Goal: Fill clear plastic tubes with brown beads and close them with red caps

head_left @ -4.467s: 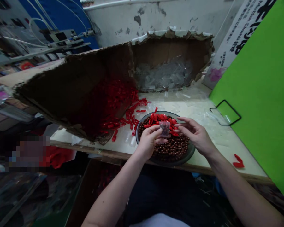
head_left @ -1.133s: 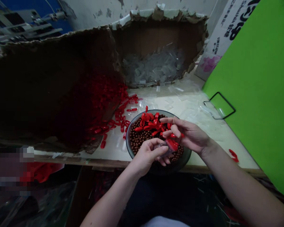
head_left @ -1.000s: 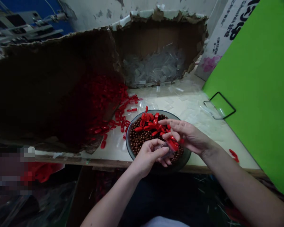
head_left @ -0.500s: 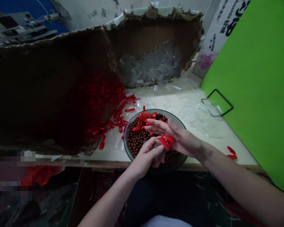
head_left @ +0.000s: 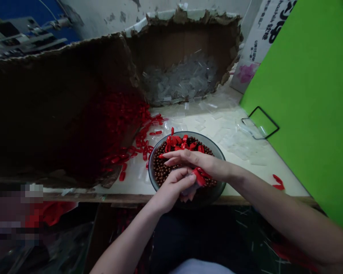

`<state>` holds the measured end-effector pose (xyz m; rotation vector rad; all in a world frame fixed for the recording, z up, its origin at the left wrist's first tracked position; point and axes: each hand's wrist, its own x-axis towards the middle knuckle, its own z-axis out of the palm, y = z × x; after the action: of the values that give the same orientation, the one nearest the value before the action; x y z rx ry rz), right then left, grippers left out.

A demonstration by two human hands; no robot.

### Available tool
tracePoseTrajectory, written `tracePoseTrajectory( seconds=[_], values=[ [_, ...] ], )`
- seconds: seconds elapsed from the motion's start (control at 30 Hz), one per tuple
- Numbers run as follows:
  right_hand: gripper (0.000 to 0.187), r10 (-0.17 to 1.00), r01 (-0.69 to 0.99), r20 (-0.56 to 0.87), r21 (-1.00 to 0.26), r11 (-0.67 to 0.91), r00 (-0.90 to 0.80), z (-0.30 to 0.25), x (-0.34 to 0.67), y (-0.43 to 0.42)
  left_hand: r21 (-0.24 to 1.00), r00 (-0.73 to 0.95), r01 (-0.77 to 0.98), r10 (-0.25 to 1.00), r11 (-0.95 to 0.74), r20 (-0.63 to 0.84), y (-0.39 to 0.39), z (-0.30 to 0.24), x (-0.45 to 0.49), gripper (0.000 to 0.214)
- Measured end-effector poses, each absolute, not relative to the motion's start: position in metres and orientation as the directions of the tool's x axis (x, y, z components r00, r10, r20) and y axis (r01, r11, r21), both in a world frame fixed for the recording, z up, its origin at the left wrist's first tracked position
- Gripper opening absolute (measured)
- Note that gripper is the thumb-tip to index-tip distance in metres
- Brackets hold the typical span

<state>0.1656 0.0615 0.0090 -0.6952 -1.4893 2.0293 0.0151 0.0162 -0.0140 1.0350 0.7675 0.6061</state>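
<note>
A dark round bowl (head_left: 220, 156) at the table's front edge holds brown beads (head_left: 162, 171) with red clips (head_left: 179, 141) heaped at the back. My left hand (head_left: 171, 188) is closed over the bowl's near rim around a small clear bag that is mostly hidden. My right hand (head_left: 201, 164) reaches leftward across the bowl, its forefinger stretched out. Its lower fingers pinch a red clip (head_left: 199, 176) against the bag at my left hand.
A torn cardboard box (head_left: 74, 76) lies open on its side, spilling red clips (head_left: 125, 125) onto the pale table (head_left: 246, 167). A second torn box (head_left: 185, 42) holds clear bags (head_left: 180, 80). A green panel (head_left: 311, 95) stands right, and two red clips (head_left: 277, 182) lie near it.
My right hand has swung left and lowered, bringing the red clip down onto the bag. My left hand stayed at the bowl's near rim. The view drifted slightly.
</note>
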Motion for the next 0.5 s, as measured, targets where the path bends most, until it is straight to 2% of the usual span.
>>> tracePoseTrajectory(
  seconds=[0.1, 0.23, 0.33, 0.43, 0.5],
  values=[
    [0.062, 0.763, -0.205, -0.097, -0.934, -0.291, -0.639, 0.004, 0.164, 0.045, 0.921, 0.550, -0.110, 0.795, 0.373, -0.256, 0.015, -0.015, 0.018, 0.028],
    [0.070, 0.787, -0.380, -0.114, -0.828, -0.412, -0.606, 0.000, 0.160, 0.031, 0.954, 0.535, -0.063, 0.817, 0.293, -0.215, 0.006, -0.011, 0.025, 0.029],
    [0.062, 0.864, -0.406, -0.055, -0.866, -0.290, -0.501, -0.001, 0.157, 0.022, 0.971, 0.506, -0.010, 0.839, 0.237, -0.200, -0.003, -0.005, 0.027, 0.029],
    [0.053, 0.898, -0.337, 0.022, -0.931, -0.142, -0.439, 0.000, 0.157, 0.013, 0.974, 0.496, 0.017, 0.844, 0.227, -0.205, -0.010, 0.000, 0.026, 0.029],
    [0.051, 0.889, -0.302, 0.020, -0.944, -0.134, -0.458, 0.001, 0.157, 0.009, 0.970, 0.512, 0.016, 0.831, 0.244, -0.218, -0.012, 0.002, 0.027, 0.029]
  ],
)
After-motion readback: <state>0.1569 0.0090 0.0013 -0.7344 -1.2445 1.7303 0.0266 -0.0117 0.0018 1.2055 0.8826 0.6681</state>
